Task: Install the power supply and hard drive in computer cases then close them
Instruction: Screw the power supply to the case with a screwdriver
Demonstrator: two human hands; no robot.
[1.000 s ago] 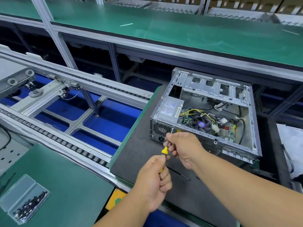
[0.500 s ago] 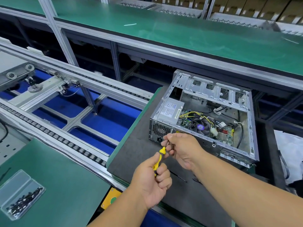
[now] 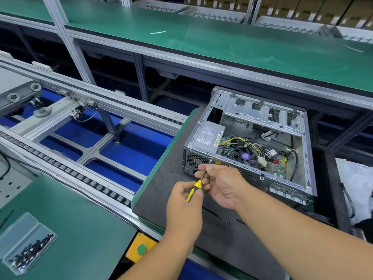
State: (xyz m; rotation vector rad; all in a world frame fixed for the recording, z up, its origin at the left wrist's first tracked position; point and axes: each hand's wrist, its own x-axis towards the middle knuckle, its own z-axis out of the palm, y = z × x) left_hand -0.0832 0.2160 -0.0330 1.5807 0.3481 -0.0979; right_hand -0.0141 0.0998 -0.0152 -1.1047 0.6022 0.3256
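Note:
An open silver computer case [image 3: 306,150] lies on its side on a dark mat [image 3: 167,178]. A grey power supply [image 3: 209,136] sits in its near left corner, beside the fan and coloured cables. My left hand [image 3: 185,209] grips the yellow handle of a screwdriver [image 3: 194,187]. Its shaft points up at the case's rear panel by the power supply grille [image 3: 196,158]. My right hand [image 3: 220,183] pinches the shaft near the tip. The screw itself is too small to make out.
A clear plastic box of dark screws [image 3: 28,251] lies on the green bench at the lower left. A roller conveyor [image 3: 80,174] runs along the left. A yellow box with a green button [image 3: 141,249] sits under the mat's edge. A thin black cable tie [image 3: 218,216] lies on the mat.
My left hand has loosened and shifted its fingers on the yellow handle, as in a turn of the screwdriver. The right hand stays on the shaft, and the view has drifted slightly.

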